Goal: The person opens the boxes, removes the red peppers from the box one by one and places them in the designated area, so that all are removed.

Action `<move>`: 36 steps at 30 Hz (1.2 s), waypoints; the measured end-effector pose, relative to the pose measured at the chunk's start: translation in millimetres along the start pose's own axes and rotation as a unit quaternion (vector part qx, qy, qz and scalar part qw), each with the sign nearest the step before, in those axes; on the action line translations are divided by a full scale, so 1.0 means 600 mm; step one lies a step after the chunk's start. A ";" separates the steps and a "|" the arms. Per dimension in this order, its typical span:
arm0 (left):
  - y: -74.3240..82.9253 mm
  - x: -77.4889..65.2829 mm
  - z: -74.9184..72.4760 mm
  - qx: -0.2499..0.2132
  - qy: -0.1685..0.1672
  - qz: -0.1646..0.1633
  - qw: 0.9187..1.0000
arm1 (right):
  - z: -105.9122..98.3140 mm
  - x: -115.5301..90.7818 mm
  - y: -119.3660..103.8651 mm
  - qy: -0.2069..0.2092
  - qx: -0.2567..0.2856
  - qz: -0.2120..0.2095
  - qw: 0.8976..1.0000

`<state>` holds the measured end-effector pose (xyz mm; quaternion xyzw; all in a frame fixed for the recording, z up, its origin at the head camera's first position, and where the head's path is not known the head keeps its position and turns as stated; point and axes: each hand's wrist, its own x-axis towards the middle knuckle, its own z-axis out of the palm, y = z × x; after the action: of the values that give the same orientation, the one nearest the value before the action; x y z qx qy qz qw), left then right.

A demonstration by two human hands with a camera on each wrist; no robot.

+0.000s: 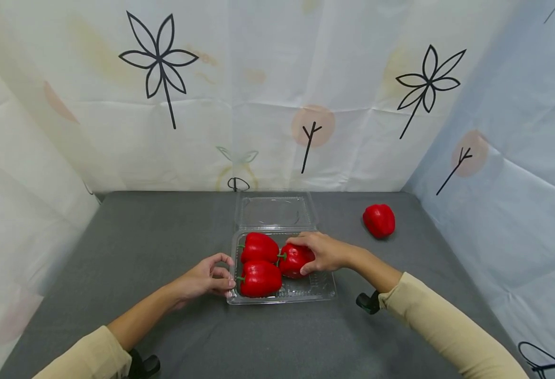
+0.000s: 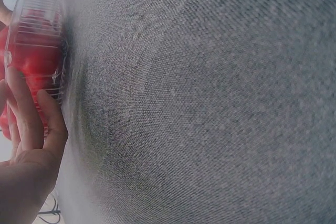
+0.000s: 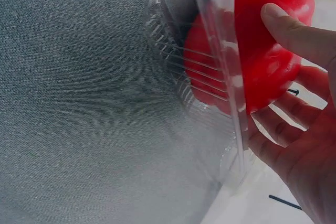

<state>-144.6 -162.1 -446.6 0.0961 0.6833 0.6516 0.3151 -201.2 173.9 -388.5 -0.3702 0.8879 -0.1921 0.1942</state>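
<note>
A clear plastic clamshell container [image 1: 284,301] lies with its lid [image 1: 275,211] folded back, away from the person. Inside it, two red bell peppers sit at the left, a far one [image 1: 259,247] and a near one [image 1: 260,279], stems pointing left. The right hand [image 1: 322,251] grips a third red bell pepper [image 1: 294,261] at the container's middle. Its thumb [image 3: 286,24] lies along one side of the pepper and the fingers along the other. At the container's left rim, the left hand [image 1: 211,279] holds the edge with bent fingers, fingertips against the ribbed wall [image 2: 39,40].
Another red bell pepper [image 1: 379,221] lies on the grey cloth-covered table [image 1: 173,221], to the right beyond the right hand. White patterned sheets [image 1: 268,79] hang behind the table and along both sides.
</note>
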 end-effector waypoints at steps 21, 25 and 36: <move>0.005 -0.004 0.002 0.005 0.004 -0.001 1.000 | -0.063 -0.034 -0.014 0.048 -0.027 0.028 0.998; 0.005 -0.005 0.002 0.004 0.003 0.000 1.000 | -0.072 -0.041 -0.006 0.088 -0.032 0.038 0.995; 0.005 -0.005 0.002 0.005 0.005 -0.002 1.000 | -0.081 -0.060 0.034 0.186 -0.034 0.093 0.978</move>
<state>-142.4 -162.2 -442.8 0.0934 0.6880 0.6482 0.3127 -213.5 222.9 -349.5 -0.2499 0.9451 -0.2084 0.0303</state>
